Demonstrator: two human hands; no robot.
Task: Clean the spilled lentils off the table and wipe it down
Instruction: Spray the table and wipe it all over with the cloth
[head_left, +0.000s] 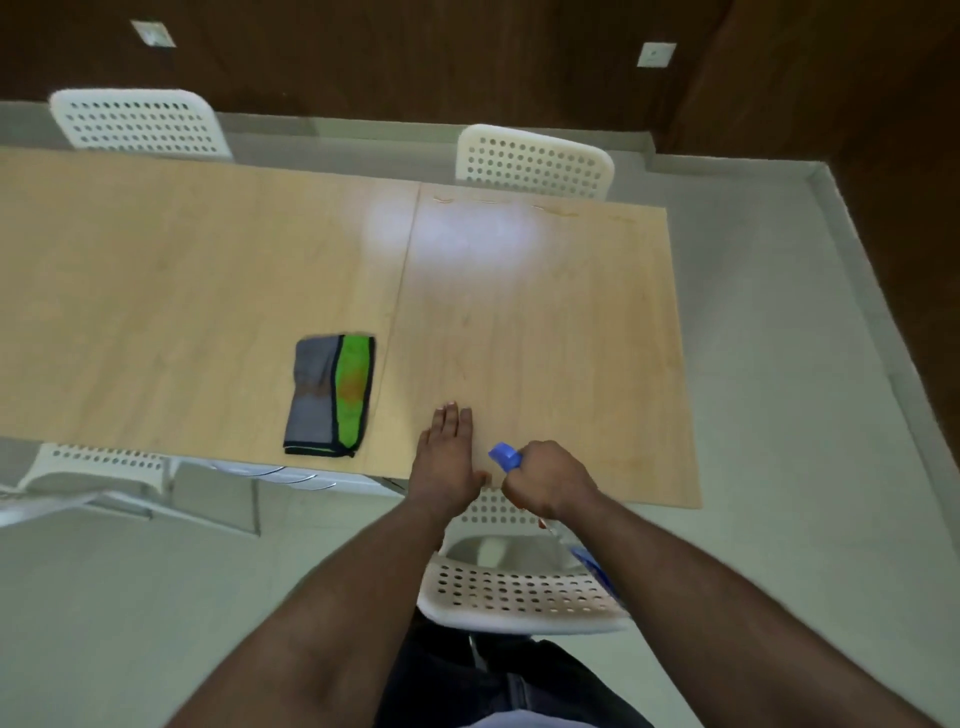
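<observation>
Lower centre of the frame: a white perforated chair (519, 592) is tucked under the near edge of the table (208, 270). Just above it, the right hand (545, 480) is curled round a spray bottle (506, 457) (blue nozzle aimed up-left), while the left hand (449, 452) lies flat on the tabletop, fingers straight. Left of the hands, a folded grey-and-green cloth (330, 396) rests on the wood. Two more white chairs (535, 161) stand at the far edge.

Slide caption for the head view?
Right hand grips blue spray bottle; left hand flat on table.
</observation>
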